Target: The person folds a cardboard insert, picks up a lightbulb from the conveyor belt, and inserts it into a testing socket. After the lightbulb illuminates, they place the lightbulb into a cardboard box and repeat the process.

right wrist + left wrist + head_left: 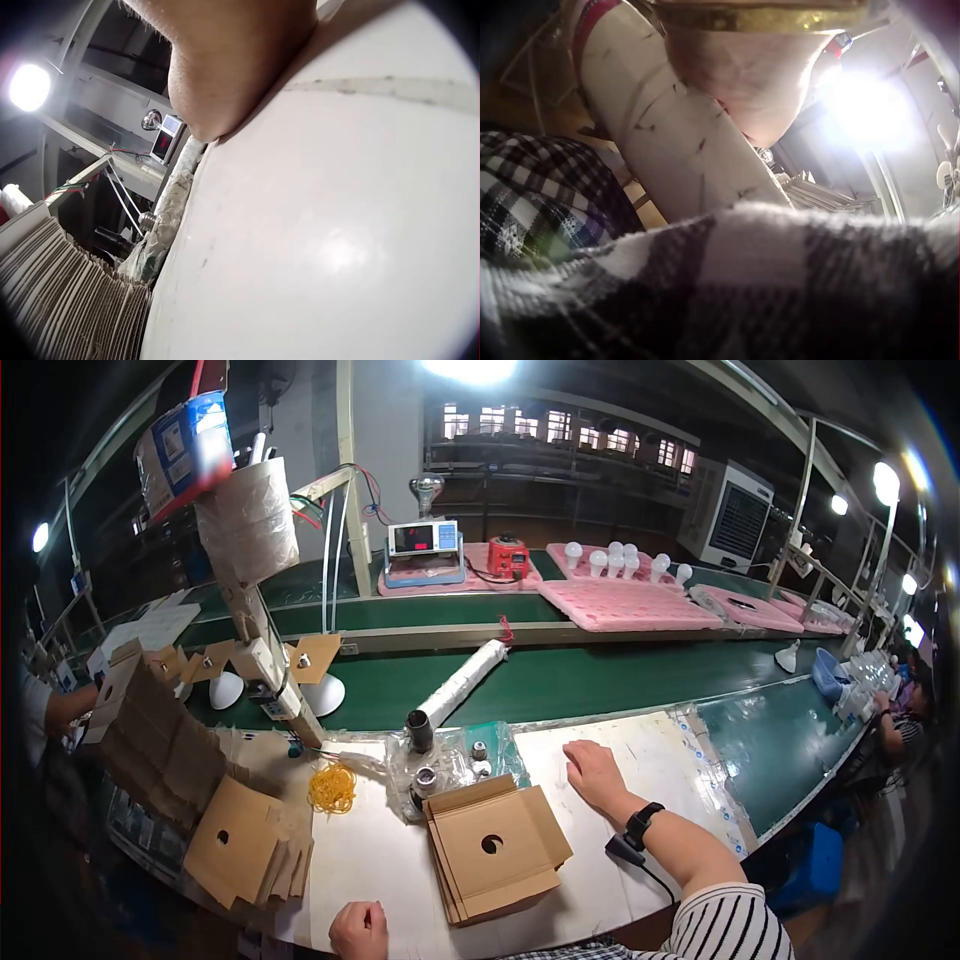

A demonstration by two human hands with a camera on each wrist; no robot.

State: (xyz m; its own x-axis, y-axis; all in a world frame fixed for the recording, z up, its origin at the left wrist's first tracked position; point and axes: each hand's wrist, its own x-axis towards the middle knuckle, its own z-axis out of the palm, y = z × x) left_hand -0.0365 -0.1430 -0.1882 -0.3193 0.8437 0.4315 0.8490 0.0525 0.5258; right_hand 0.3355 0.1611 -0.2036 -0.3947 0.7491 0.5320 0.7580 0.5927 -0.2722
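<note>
My right hand (597, 772) rests on the white tabletop (640, 745), fingers loosely bent and holding nothing. My left hand (360, 932) lies at the table's near edge with its fingers curled in, and nothing shows in it. The left wrist view catches part of that hand (742, 82) against the white edge, with checked cloth in front. Between the hands stands a stack of brown cardboard pieces (525, 840), the top one with a round hole. In the right wrist view the side of my hand (225, 67) presses on the white surface.
More cardboard (235, 835) is piled at left, near yellow rubber bands (332, 788). A black cylinder (420, 730) and metal-capped parts lie on plastic. Behind runs a green belt (580, 670), with a meter (424, 540) and white bulbs (615, 560) beyond. People sit at both sides.
</note>
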